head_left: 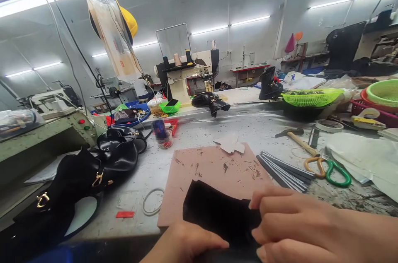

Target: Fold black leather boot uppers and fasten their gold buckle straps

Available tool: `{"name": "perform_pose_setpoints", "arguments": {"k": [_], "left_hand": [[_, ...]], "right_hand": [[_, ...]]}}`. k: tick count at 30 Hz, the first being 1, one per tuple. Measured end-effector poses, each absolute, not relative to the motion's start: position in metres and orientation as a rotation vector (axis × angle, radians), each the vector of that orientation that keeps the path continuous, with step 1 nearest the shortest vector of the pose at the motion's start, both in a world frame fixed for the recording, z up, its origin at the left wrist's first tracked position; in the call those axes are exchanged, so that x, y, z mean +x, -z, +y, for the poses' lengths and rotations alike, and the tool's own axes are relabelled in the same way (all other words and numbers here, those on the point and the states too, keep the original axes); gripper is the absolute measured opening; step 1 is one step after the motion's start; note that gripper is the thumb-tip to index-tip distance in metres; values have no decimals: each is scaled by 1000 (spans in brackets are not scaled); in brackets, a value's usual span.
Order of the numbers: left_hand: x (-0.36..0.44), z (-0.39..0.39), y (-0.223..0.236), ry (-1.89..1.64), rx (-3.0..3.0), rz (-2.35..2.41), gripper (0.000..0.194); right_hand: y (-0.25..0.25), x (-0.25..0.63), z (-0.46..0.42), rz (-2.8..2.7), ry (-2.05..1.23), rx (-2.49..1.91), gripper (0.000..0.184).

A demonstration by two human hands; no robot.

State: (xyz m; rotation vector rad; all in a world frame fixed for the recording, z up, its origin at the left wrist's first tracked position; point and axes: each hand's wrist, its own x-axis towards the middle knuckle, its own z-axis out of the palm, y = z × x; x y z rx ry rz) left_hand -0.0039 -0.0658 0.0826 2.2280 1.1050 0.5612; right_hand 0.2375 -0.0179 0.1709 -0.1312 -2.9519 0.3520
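Note:
A black, matte piece of boot material (220, 209) is held over the front of a pinkish board (211, 163). My left hand (186, 240) grips its lower edge, with the thumb lying along the near side. On the right edge, my right hand (295, 225) pinches the same piece with bent fingers. The lower part of the piece and some fingertips are hidden. White paper-like scraps (230, 145) lie at the board's far edge, and a bundle of black and white strips (284, 172) is at its right.
Black boots with gold buckles (118, 159) are heaped on the left. A roll of tape (153, 201) and a red strip (124, 214) lie near the front edge. On the right are scissors (337, 174), a hammer (300, 141) and a green basket (312, 97). A sewing machine (192, 70) stands behind.

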Motion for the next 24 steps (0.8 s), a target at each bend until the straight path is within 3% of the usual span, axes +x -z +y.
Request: {"name": "perform_pose_setpoints", "arguments": {"k": [6,12,15,19,22,24], "left_hand": [[-2,-70,-59,-584,1937,1199,42],[-3,-71,-38,-970,1025,1288,34],[-12,-68,-19,-1082,750,1249,36],[-32,-69,-1,-1183,596,1275,43],[-41,-78,13,-1157,850,1260,61],[-41,-81,22,-1032,1089,1310,59]], "right_hand": [[-162,223,18,-2805,-368,-276,22],[-186,220,72,-2560,-236,-703,22],[-185,250,80,-2456,-148,-900,11],[-116,273,72,-2773,-610,-1229,28],[-51,257,65,-2567,-857,-1256,20],[-22,237,66,-2264,-906,-1302,21]]}}
